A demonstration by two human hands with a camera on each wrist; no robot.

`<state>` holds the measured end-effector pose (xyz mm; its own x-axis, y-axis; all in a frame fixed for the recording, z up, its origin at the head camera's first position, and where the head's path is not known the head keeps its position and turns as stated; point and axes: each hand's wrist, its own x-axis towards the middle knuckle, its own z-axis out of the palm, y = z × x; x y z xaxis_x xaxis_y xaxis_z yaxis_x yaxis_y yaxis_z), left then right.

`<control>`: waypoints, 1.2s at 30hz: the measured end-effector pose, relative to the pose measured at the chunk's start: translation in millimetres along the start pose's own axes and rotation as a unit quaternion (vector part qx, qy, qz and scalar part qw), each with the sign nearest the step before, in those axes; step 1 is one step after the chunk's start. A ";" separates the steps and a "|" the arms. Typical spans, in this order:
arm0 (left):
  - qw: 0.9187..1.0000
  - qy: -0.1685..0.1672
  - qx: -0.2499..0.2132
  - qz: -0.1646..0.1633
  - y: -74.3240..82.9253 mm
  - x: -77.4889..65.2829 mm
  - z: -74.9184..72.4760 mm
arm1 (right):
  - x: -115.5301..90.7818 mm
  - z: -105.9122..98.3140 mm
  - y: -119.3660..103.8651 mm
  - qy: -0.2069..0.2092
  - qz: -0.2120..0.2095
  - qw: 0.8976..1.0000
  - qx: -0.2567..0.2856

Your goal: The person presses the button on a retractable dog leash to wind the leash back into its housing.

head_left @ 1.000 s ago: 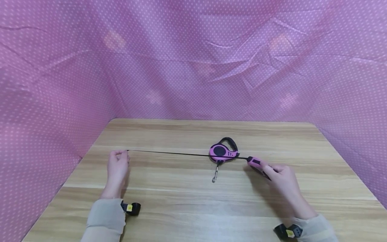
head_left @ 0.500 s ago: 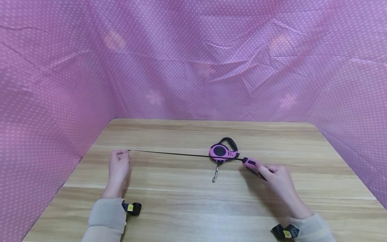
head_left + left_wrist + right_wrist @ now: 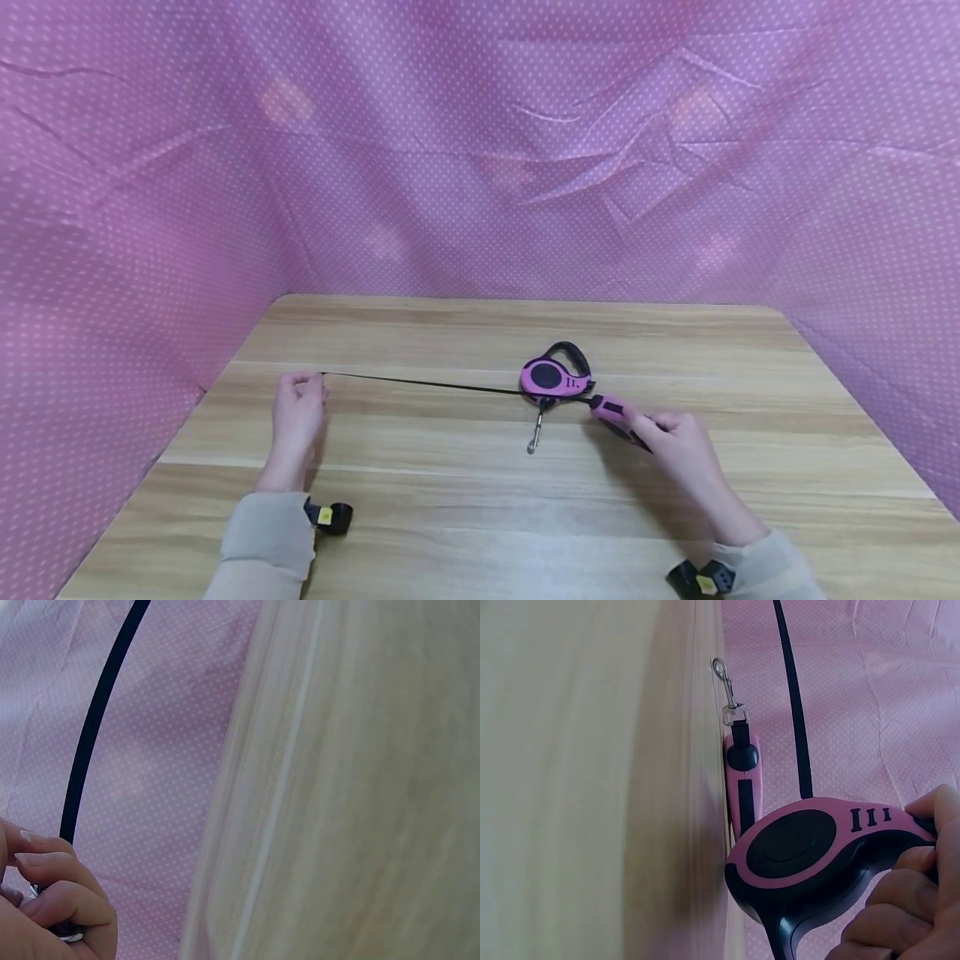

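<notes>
Leash [image 3: 609,408], case [image 3: 791,844] held in right grip [image 3: 678,450], strap [image 3: 89,726] stretched leftward to pinching left grip [image 3: 297,417], roughly parallel to far edge of counter [image 3: 450,525].

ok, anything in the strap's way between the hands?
Nothing visible: the strap runs from left hand to the leash in the right hand. The other leash lies on the table beneath it; the right wrist view shows them apart.

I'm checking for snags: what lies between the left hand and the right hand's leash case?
In the head view, a black strap, crossing in front of the other pink leash.
</notes>
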<state>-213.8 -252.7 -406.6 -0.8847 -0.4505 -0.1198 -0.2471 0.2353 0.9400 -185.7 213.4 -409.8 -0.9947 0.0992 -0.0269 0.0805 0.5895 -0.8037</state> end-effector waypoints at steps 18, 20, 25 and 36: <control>1.000 0.009 -0.001 0.006 -0.3 -1.7 2.5 | 0.0 11.8 -9.7 -0.018 0.004 1.000 0.007; 1.000 0.012 0.002 0.004 0.2 -1.4 2.5 | 0.4 13.7 -10.8 -0.016 0.003 1.000 0.011; 1.000 0.017 0.007 0.003 0.9 -1.4 2.1 | 1.3 18.1 -12.3 -0.019 -0.004 1.000 0.010; 1.000 0.023 0.005 0.016 2.0 -0.8 1.8 | 0.1 23.3 -16.7 -0.024 -0.007 1.000 0.012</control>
<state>-214.3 -250.3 -405.1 -0.8734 -0.4813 -0.0742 -0.2227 0.2592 0.9398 -188.6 184.9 -410.3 -0.9977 0.0528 -0.0434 0.0658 0.5711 -0.8183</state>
